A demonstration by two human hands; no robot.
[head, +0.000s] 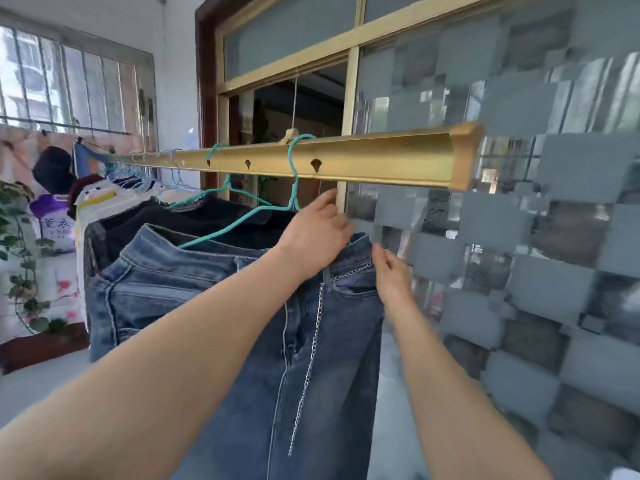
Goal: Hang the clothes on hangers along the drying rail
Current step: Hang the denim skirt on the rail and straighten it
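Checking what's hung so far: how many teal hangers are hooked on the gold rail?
2: near hanger holding the jeans, far hanger left of it holding a dark garment. More may hide farther left.

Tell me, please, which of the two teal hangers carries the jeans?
The teal hanger nearer the rail's capped end: its wire runs into the waistband of the jeans. The other teal hanger, farther left, holds a black garment.

Both arms extended forward; left grip [315, 233] curled, thumb up; right grip [391, 277] pinching.
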